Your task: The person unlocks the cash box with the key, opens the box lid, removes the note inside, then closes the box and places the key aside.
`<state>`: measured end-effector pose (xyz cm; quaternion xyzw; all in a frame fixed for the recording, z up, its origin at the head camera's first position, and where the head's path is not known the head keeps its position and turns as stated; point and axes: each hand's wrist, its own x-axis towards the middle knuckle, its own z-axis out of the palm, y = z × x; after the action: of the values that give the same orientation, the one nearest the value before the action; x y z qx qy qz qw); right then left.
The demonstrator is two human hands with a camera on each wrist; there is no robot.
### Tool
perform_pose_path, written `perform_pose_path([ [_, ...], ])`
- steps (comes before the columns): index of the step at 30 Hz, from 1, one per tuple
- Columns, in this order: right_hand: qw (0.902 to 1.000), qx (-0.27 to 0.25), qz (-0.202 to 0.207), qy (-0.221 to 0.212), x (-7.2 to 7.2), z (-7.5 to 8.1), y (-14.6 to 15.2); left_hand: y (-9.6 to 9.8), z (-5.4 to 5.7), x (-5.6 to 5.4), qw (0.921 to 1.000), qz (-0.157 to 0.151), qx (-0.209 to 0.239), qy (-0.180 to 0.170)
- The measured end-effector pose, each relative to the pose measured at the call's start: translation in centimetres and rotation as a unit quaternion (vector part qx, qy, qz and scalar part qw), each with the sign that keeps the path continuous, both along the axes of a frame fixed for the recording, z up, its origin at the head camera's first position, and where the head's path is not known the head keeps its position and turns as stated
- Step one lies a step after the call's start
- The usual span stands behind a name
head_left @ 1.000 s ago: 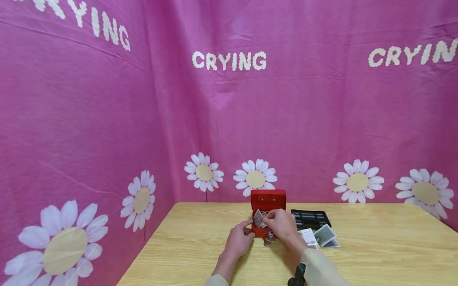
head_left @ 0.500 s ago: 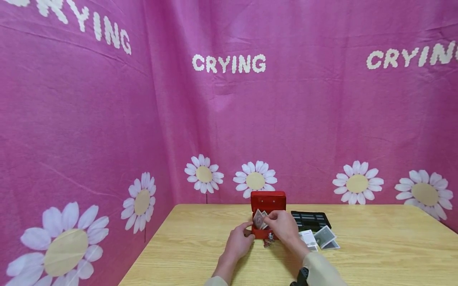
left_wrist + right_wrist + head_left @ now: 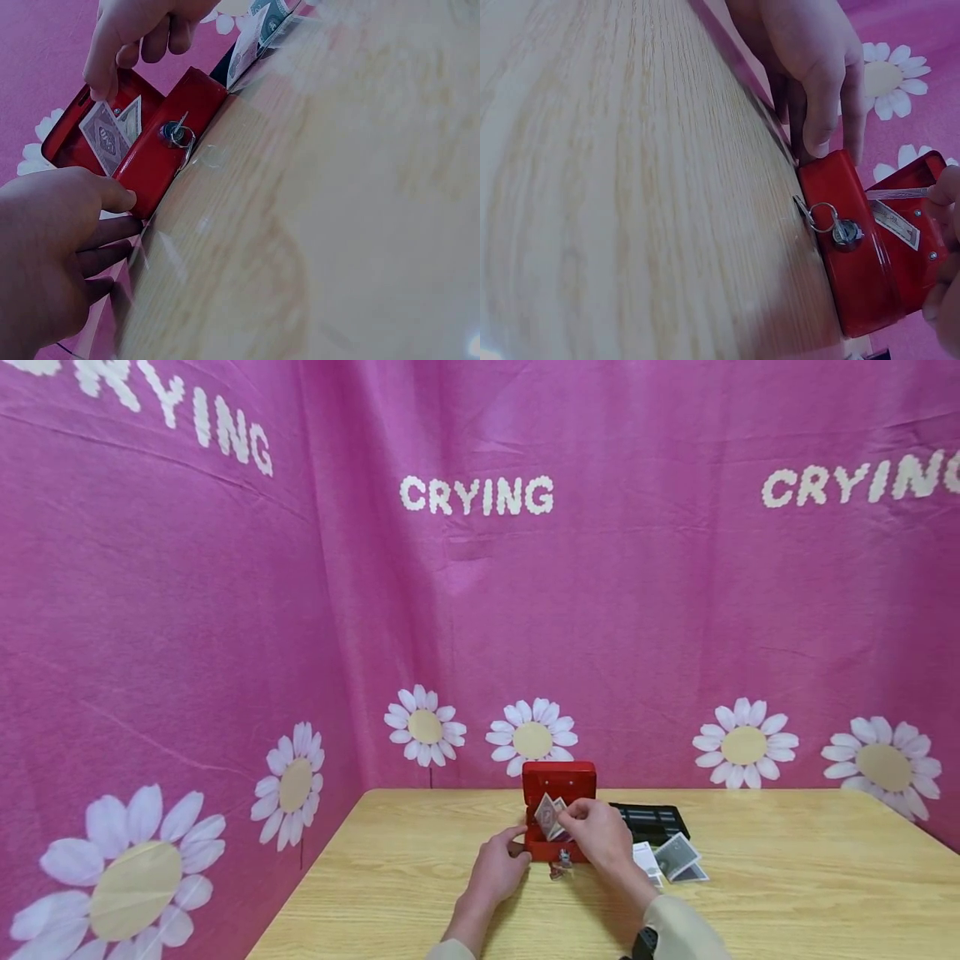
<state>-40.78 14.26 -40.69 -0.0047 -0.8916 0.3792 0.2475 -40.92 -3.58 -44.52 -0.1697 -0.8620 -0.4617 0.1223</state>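
Note:
A red cash box [image 3: 558,772] stands on the table with its lid raised. Keys on a ring [image 3: 825,217] hang from the lock [image 3: 846,234] on its front. At the box's left front corner, my left hand [image 3: 497,868] holds on, thumb on the front and another finger along the side. Two patterned, white-bordered banknotes stand tilted inside the box. Over it, my right hand [image 3: 600,835] pinches a banknote [image 3: 106,139] near its upper edge. The other banknote [image 3: 896,225] is close beside; whether the fingers also touch it cannot be told.
A black tray with compartments [image 3: 648,820] lies right of the box. In front of it are a whitish slip [image 3: 647,860] and dark, white-bordered notes [image 3: 678,857]. Behind the wooden table [image 3: 772,893] hangs a pink flowered curtain [image 3: 630,610].
My right hand has shifted slightly right, and the banknotes in the box have moved a little that way too. My left hand stays at the box corner.

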Motion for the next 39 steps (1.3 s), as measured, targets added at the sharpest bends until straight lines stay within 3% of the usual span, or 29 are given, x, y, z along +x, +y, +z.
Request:
perform_pose_path([
  [25,0.997,-0.058,0.02,0.047,2.5,1.1,1.5,0.0,0.0,0.2,1.0,-0.009,0.003,-0.004],
  [39,0.9976,-0.046,0.004,0.052,4.4,2.0,3.1,0.2,0.0,0.2,0.9999,-0.002,0.006,-0.016],
])
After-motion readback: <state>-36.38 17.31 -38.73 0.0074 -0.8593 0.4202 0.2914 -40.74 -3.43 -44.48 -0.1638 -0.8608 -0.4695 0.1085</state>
